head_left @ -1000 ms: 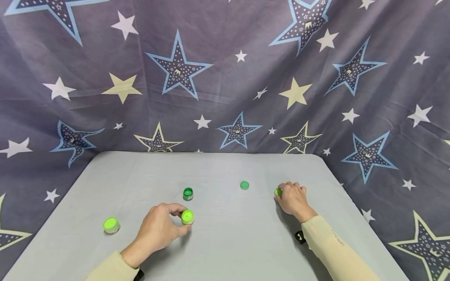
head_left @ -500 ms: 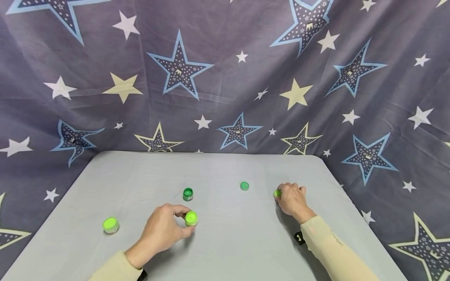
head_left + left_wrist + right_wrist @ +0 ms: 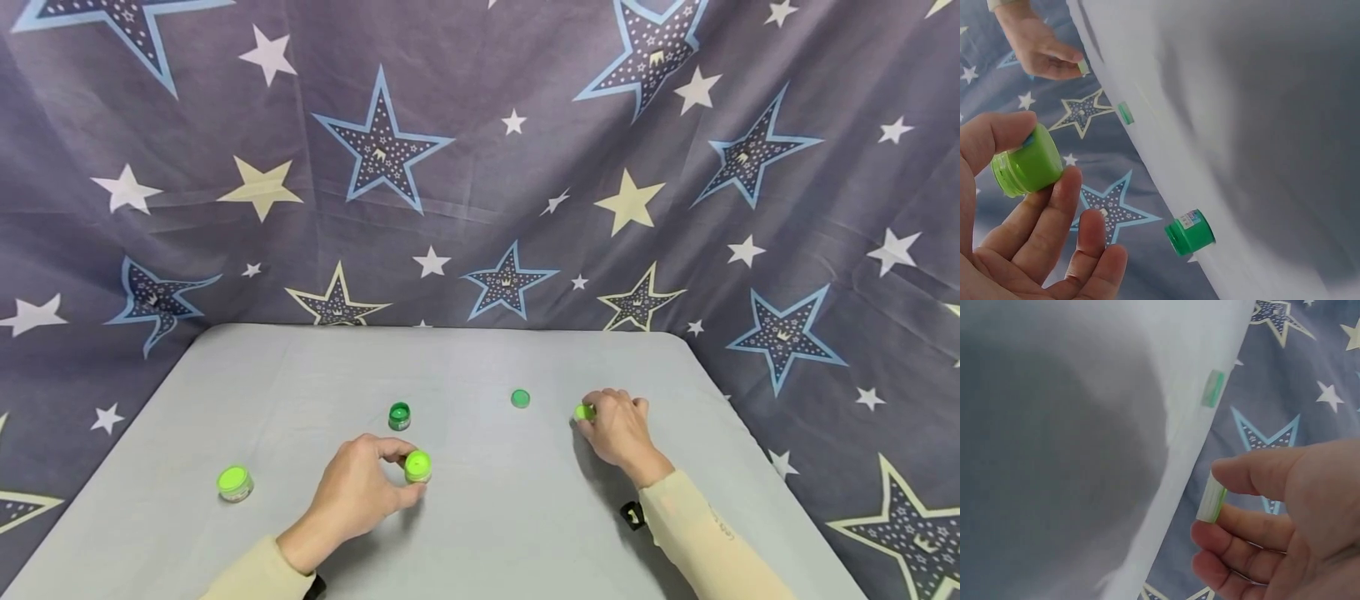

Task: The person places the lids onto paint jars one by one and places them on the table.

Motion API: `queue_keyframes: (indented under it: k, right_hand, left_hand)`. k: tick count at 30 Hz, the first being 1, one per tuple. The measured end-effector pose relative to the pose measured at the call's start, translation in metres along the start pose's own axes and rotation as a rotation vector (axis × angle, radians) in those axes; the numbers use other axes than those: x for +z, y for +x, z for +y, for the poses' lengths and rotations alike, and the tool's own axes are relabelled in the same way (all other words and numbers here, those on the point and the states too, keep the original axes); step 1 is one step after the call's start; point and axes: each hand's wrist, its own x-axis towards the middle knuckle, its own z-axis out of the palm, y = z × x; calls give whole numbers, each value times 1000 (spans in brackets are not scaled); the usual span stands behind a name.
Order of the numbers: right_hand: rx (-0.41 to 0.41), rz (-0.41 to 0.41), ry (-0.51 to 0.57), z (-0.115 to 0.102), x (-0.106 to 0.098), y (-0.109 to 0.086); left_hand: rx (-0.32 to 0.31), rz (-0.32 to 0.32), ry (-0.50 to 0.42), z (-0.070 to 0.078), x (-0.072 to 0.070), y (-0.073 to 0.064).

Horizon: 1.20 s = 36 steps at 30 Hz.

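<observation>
In the head view my left hand (image 3: pixel 363 487) pinches a small lime green paint jar (image 3: pixel 417 467) between thumb and fingers. Seen from the left wrist, this jar (image 3: pixel 1030 161) shows its bare threaded neck. My right hand (image 3: pixel 618 425) holds a lime green jar lid (image 3: pixel 583 412) at its fingertips, above the table on the right. The right wrist view shows the lid (image 3: pixel 1212 497) edge-on, with a ribbed pale side. A dark green paint jar (image 3: pixel 400 417) stands uncapped beyond my left hand. Between the hands, farther back, lies a green lid (image 3: pixel 521 398).
Another lime green jar (image 3: pixel 235 483) stands on the table to the left of my left hand. The table (image 3: pixel 480 533) has a pale grey cover. Behind it hangs a dark curtain (image 3: pixel 465 167) printed with stars.
My left hand has moved a little to the right with the lime jar. My right hand has shifted slightly left with the lid, which shows more now. The things on the table stay put.
</observation>
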Motion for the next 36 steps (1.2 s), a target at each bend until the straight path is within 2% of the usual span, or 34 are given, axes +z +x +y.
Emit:
queue_keyframes:
  k: [17, 23, 36]
  right_hand:
    - [-89, 24, 59, -37, -11, -13]
    - [-121, 28, 94, -52, -16, -19]
    - [-182, 15, 158, -72, -22, -28]
  left_hand:
    - [13, 8, -29, 9, 9, 3]
    - [-1, 2, -43, 12, 13, 4]
    - [31, -10, -65, 16, 20, 5]
